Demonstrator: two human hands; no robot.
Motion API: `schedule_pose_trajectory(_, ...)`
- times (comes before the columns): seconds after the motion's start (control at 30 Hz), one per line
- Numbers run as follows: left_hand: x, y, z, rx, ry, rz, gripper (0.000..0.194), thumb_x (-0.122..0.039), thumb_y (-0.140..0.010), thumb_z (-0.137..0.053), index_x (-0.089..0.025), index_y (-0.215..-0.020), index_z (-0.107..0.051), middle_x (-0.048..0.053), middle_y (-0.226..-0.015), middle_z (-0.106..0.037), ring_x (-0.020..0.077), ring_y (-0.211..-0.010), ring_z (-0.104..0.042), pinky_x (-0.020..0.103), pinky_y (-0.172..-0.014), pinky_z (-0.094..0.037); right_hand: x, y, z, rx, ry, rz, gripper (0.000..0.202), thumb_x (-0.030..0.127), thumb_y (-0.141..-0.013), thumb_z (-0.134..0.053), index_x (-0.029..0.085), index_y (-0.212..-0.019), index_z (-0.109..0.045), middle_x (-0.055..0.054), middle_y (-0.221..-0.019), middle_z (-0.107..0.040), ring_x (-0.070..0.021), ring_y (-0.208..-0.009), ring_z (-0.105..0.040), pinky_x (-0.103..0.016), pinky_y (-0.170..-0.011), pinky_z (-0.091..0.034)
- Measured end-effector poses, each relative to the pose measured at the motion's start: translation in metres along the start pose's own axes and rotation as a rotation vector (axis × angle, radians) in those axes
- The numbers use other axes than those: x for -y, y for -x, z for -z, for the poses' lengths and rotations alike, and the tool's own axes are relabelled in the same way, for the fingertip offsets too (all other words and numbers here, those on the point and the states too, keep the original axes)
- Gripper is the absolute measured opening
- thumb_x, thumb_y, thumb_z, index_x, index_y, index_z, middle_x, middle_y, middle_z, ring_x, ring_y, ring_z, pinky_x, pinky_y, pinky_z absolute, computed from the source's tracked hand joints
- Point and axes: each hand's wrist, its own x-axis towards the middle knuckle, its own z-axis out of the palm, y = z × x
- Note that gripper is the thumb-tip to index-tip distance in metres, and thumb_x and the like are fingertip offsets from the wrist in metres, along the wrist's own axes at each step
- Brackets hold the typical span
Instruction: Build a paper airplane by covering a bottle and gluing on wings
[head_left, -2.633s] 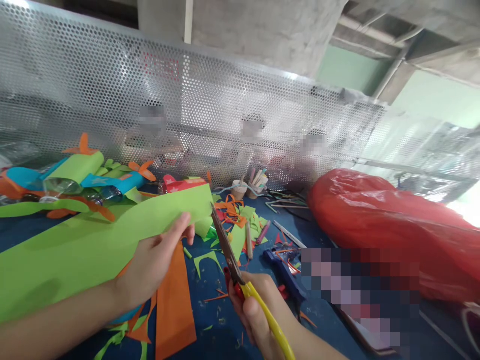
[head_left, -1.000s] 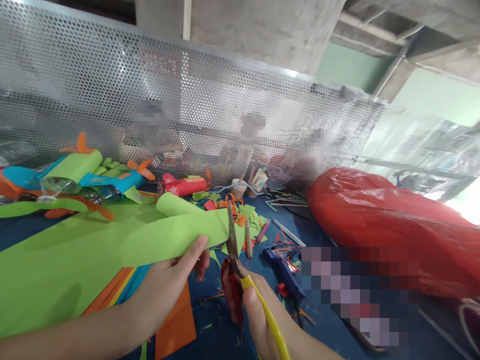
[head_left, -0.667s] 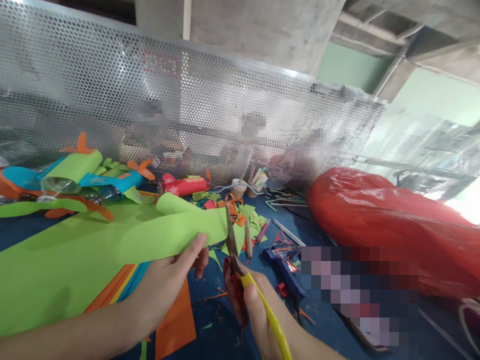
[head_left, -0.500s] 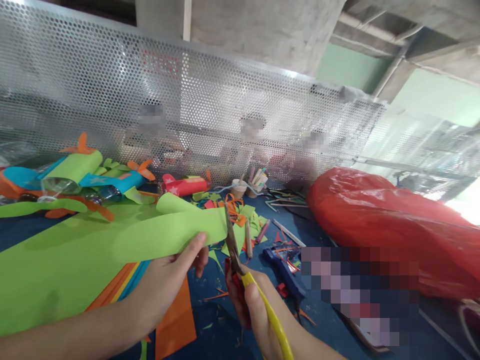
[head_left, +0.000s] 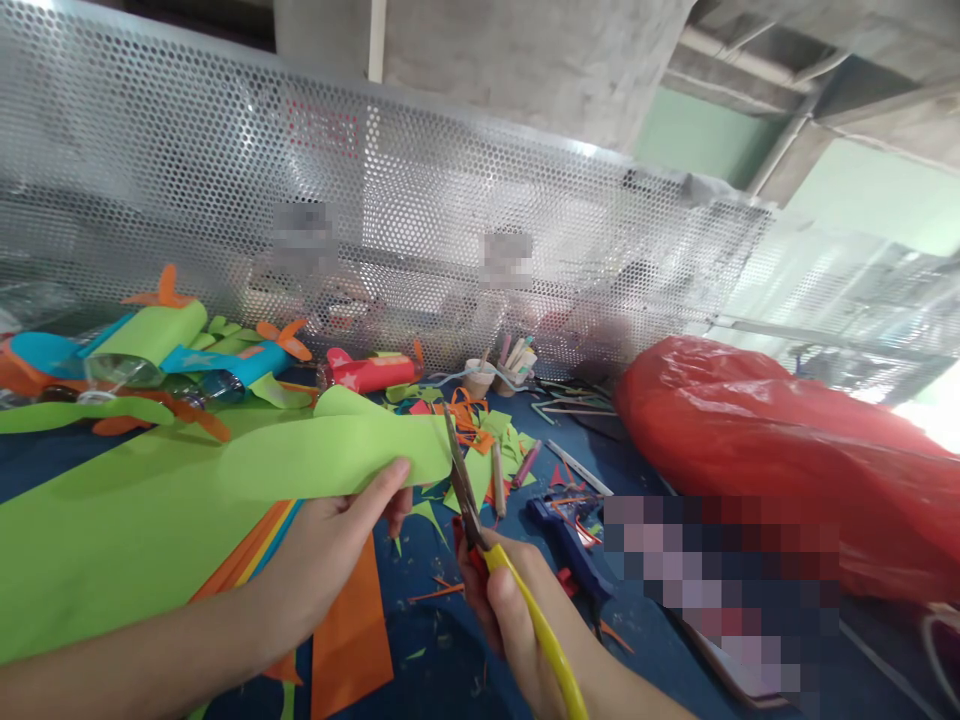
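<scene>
Between thumb and fingers, my left hand (head_left: 360, 525) pinches a long strip of light green paper (head_left: 315, 455) near its right end. My right hand (head_left: 517, 600) grips a pair of scissors (head_left: 466, 490) with yellow and red handles. Their blades point up and lie at the right edge of the green strip. Beneath my left arm a large green sheet (head_left: 112, 540) covers the left of the table, with orange, yellow and blue sheets showing under it. An orange sheet (head_left: 352, 640) lies below my left hand.
Green and orange paper scraps (head_left: 491, 440) litter the blue table behind the scissors. A blue glue gun (head_left: 570, 550) lies to the right, near a big red plastic bag (head_left: 765, 450). Paper-covered bottle planes (head_left: 240, 370) stand at the back left, before a perforated metal screen (head_left: 450, 200).
The green strip has shifted slightly and turned flatter in my left hand. A small pointed green scrap now shows below my left fingers. The scissors stay at the strip's right edge.
</scene>
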Motion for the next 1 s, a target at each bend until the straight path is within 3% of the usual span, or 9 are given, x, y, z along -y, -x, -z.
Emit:
schedule_pose_trajectory(0.53, 0.001, -0.014, 0.003, -0.001, 0.041, -0.074, 0.029, -0.043, -0.08, -0.063, -0.021, -0.061, -0.061, -0.001, -0.063, -0.059, 0.0169, -0.063, -0.054, 0.025, -0.062, -0.045, -0.003, 0.0, -0.001, -0.021, -0.026, -0.033, 0.06, 0.074, -0.086, -0.015, 0.022, -0.064, -0.035, 0.004, -0.054, -0.032, -0.0098, -0.049, -0.031, -0.021, -0.039, -0.025)
schedule_pose_trajectory(1.0, 0.002, -0.018, 0.009, 0.002, 0.061, -0.063, 0.031, -0.043, -0.082, -0.063, -0.024, -0.057, -0.064, -0.001, -0.06, -0.059, 0.0184, -0.064, -0.054, 0.027, -0.068, -0.042, -0.002, 0.0, -0.001, -0.007, -0.065, -0.059, 0.061, 0.076, -0.084, -0.019, 0.021, -0.063, -0.035, 0.004, -0.054, -0.032, -0.0089, -0.048, -0.031, -0.022, -0.04, -0.024)
